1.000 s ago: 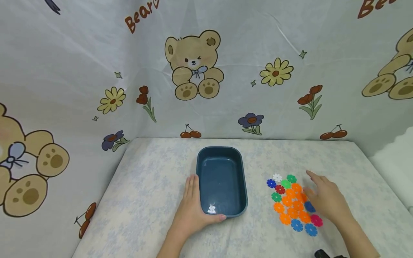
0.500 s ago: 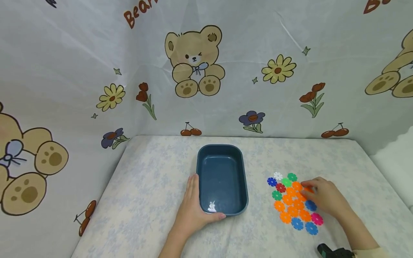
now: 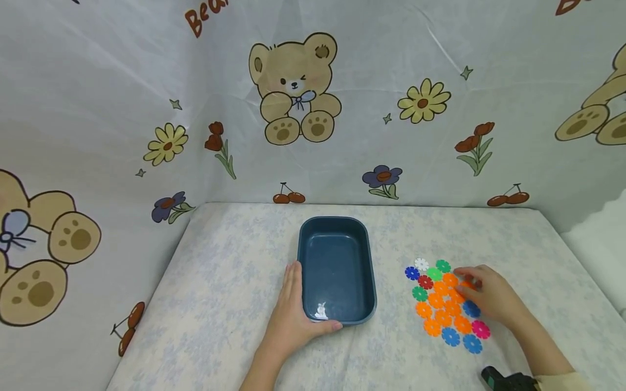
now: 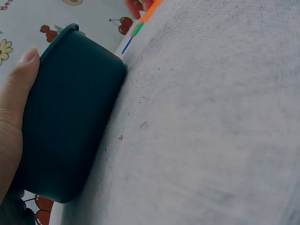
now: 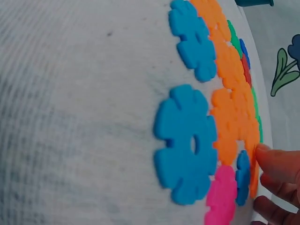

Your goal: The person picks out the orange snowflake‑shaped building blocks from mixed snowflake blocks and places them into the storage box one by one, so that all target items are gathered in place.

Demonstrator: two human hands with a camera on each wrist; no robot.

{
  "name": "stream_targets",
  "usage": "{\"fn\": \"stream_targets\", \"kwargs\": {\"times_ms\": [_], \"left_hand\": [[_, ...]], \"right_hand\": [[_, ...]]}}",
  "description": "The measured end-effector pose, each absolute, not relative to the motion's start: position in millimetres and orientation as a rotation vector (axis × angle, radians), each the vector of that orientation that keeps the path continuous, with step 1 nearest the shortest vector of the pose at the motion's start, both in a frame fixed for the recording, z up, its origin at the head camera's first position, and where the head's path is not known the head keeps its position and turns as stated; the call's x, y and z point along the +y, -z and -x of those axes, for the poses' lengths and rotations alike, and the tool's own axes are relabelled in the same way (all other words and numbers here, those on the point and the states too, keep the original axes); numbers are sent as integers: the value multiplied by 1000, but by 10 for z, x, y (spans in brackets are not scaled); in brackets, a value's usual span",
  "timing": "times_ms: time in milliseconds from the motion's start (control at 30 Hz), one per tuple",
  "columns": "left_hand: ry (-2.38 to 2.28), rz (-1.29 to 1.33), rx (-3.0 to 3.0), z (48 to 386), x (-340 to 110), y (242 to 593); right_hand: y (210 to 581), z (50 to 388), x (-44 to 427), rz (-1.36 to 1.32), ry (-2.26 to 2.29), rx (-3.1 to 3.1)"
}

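My left hand [image 3: 292, 313] lies against the near left corner of a deep blue rectangular tub [image 3: 336, 271]. Its fingers run straight along the left wall, and the thumb [image 4: 18, 89] presses the near side. Colorful flower-shaped plastic discs lie flat in a cluster right of the tub: mostly orange discs [image 3: 435, 300], with blue discs [image 3: 472, 344], green, red, white and a pink disc [image 3: 481, 329]. At the cluster's right edge, my right hand [image 3: 494, 296] holds thumb and fingers curled about an orange disc [image 5: 253, 176], which they partly cover.
A pale mottled cloth covers the table [image 3: 235, 255]. A backdrop [image 3: 362, 81] printed with bears and flowers rises behind and at the left. A black device [image 3: 506, 380] shows by the right forearm. White material [image 3: 599, 250] hangs at the far right.
My right hand has come down a little, its raised index finger closing toward the thumb about the orange disc. The left hand stays against the tub. The view has tilted slightly.
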State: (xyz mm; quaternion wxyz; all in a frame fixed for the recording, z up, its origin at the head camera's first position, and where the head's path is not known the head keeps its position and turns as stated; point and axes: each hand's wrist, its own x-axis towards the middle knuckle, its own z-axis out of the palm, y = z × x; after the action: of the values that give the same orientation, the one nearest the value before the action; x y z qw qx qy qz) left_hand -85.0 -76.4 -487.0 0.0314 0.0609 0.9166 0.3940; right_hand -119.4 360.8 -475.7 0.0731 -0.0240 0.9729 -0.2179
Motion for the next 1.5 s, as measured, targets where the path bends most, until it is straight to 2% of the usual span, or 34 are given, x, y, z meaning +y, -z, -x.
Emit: {"fn": "stream_targets", "kwargs": {"times_ms": [467, 900, 1100, 1500], "left_hand": [[-1216, -193, 2816, 852, -773, 4871], [-1221, -183, 2808, 852, -770, 4875], [-1224, -178, 2809, 846, -772, 4878], [-1214, -177, 2818, 855, -768, 4894]], "right_hand": [[4720, 1204, 3783, 3, 647, 2835], [4675, 1247, 3720, -53, 813, 2919], [4585, 1399, 3423, 5, 1001, 2879], [4332, 1816, 2465, 151, 1330, 2665]]}}
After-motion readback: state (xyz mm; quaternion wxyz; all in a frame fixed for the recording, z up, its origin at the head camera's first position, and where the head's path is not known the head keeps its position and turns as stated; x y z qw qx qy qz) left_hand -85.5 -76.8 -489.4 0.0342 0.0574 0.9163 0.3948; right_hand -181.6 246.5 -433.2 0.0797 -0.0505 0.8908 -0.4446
